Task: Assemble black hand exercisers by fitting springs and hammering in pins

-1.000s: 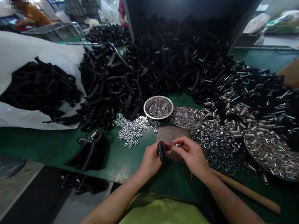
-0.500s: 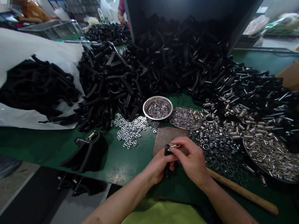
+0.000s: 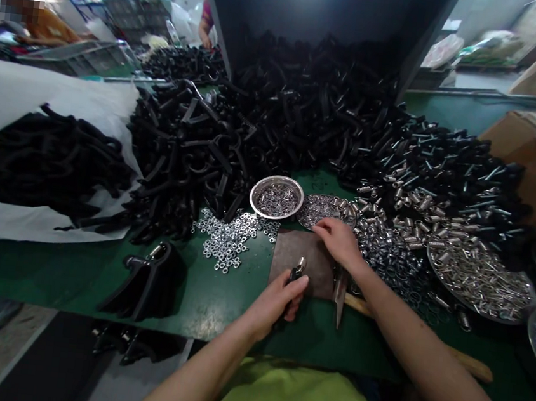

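Note:
My left hand [image 3: 279,305] is wrapped round a black plastic part, most of it hidden in the fist. A coil spring [image 3: 301,264] stands up from the part's top end. My right hand [image 3: 341,243] is at the near rim of a shallow dish [image 3: 312,213] of small metal pieces, thumb and fingertips together; whatever they hold, if anything, is too small to make out. Below both hands lies a dark metal plate [image 3: 286,253]. A hammer [image 3: 339,304] rests beside its right edge, with its wooden handle partly under my right forearm.
A round metal bowl [image 3: 275,214] of pins stands behind loose nuts [image 3: 225,241]. Black parts [image 3: 198,136] are heaped before a grey bin [image 3: 316,14]. Springs [image 3: 421,204] and a tray of pins [image 3: 484,280] lie right; stacked black parts [image 3: 144,283] left. Two other people are beyond.
My right hand has left the black part and moved up to the dish. My left hand still holds the part, now lower, with the spring upright. The view has shifted slightly.

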`<state>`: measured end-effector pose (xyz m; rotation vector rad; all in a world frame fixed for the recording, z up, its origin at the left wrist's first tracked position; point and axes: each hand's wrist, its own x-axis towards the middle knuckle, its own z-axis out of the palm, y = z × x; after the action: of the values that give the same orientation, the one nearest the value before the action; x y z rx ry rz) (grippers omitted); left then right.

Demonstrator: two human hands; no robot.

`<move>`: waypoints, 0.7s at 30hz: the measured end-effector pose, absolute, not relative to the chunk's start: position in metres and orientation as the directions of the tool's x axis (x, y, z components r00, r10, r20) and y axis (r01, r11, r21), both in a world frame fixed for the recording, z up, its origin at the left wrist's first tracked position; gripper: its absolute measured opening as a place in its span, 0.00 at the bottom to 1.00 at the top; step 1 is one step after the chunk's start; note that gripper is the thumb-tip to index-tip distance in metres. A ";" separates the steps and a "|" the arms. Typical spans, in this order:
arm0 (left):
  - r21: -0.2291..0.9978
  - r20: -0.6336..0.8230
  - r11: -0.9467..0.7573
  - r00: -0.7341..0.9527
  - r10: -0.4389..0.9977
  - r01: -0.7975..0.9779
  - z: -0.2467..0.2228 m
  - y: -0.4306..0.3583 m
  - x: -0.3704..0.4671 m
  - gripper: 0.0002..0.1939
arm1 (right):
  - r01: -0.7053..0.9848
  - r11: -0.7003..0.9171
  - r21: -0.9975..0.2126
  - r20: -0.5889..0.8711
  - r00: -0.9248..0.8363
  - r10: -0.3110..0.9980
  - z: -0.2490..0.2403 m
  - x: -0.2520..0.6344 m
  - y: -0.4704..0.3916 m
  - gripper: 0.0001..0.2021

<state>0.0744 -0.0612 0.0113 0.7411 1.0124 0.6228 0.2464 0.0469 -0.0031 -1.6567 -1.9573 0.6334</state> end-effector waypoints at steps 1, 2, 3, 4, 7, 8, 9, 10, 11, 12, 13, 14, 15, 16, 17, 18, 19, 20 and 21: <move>0.789 -0.512 0.601 0.403 0.759 -0.128 0.010 -0.062 0.073 0.21 | 0.793 0.127 -0.596 0.091 -0.090 0.992 -0.008 0.252 0.059 0.08; 0.799 -0.504 0.588 0.395 0.768 -0.124 0.009 -0.063 0.073 0.21 | 0.812 0.107 -0.574 0.103 -0.058 0.993 -0.012 0.256 0.069 0.06; 0.813 -0.495 0.572 0.383 0.780 -0.113 0.007 -0.063 0.072 0.21 | 0.829 0.095 -0.551 0.110 -0.040 0.993 -0.016 0.260 0.077 0.05; 0.824 -0.488 0.557 0.370 0.791 -0.103 0.006 -0.063 0.072 0.21 | 0.842 0.088 -0.531 0.113 -0.032 0.993 -0.020 0.263 0.083 0.05; 0.822 -0.501 0.558 0.329 0.801 -0.108 0.003 -0.061 0.071 0.23 | 0.859 0.092 -0.504 0.131 -0.030 0.991 -0.022 0.267 0.087 0.07; 0.809 -0.516 0.574 0.314 0.797 -0.128 0.003 -0.059 0.071 0.23 | 0.859 0.099 -0.503 0.142 -0.031 0.989 -0.019 0.267 0.085 0.06; 0.788 -0.534 0.595 0.305 0.788 -0.158 0.003 -0.056 0.071 0.24 | 0.858 0.110 -0.501 0.153 -0.038 0.988 -0.015 0.265 0.080 0.06; 0.759 -0.556 0.621 0.302 0.775 -0.195 0.003 -0.053 0.071 0.25 | 0.849 0.132 -0.512 0.160 -0.057 0.985 -0.009 0.263 0.072 0.05; 0.723 -0.577 0.649 0.309 0.756 -0.236 0.003 -0.050 0.071 0.26 | 0.823 0.163 -0.545 0.164 -0.086 0.983 -0.003 0.260 0.063 0.04; 0.685 -0.596 0.676 0.323 0.735 -0.274 0.003 -0.047 0.071 0.28 | 0.778 0.202 -0.595 0.166 -0.127 0.978 0.004 0.256 0.051 0.03; 0.648 -0.609 0.698 0.343 0.716 -0.305 0.004 -0.043 0.071 0.29 | 0.715 0.249 -0.653 0.174 -0.178 0.969 0.010 0.253 0.038 0.02; 0.621 -0.615 0.713 0.363 0.700 -0.325 0.004 -0.041 0.072 0.31 | 0.637 0.293 -0.713 0.191 -0.225 0.955 0.016 0.248 0.024 0.05; 0.606 -0.613 0.720 0.379 0.694 -0.339 0.004 -0.038 0.072 0.31 | 0.578 0.345 -0.740 0.220 -0.277 0.935 0.020 0.244 0.010 0.09; 0.603 -0.603 0.719 0.392 0.695 -0.345 0.004 -0.037 0.074 0.32 | 0.542 0.400 -0.739 0.259 -0.320 0.911 0.024 0.241 -0.002 0.12; 0.610 -0.592 0.713 0.400 0.700 -0.346 0.004 -0.036 0.075 0.31 | 0.538 0.451 -0.712 0.293 -0.356 0.887 0.025 0.238 -0.013 0.14; 0.620 -0.581 0.706 0.404 0.707 -0.342 0.005 -0.036 0.077 0.31 | 0.555 0.496 -0.667 0.323 -0.385 0.865 0.026 0.235 -0.021 0.16; 0.631 -0.575 0.700 0.404 0.711 -0.334 0.005 -0.036 0.079 0.30 | 0.583 0.529 -0.616 0.341 -0.407 0.847 0.026 0.234 -0.027 0.17; 0.642 -0.575 0.697 0.400 0.713 -0.319 0.006 -0.037 0.081 0.30 | 0.614 0.549 -0.566 0.349 -0.425 0.835 0.026 0.233 -0.030 0.17; 0.657 -0.579 0.693 0.389 0.717 -0.298 0.007 -0.038 0.083 0.30 | 0.642 0.562 -0.522 0.349 -0.440 0.827 0.026 0.232 -0.031 0.17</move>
<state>0.0834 -0.0378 0.0068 0.4953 0.9708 0.6794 0.2322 -0.0313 0.0258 -1.1736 -2.2205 0.4219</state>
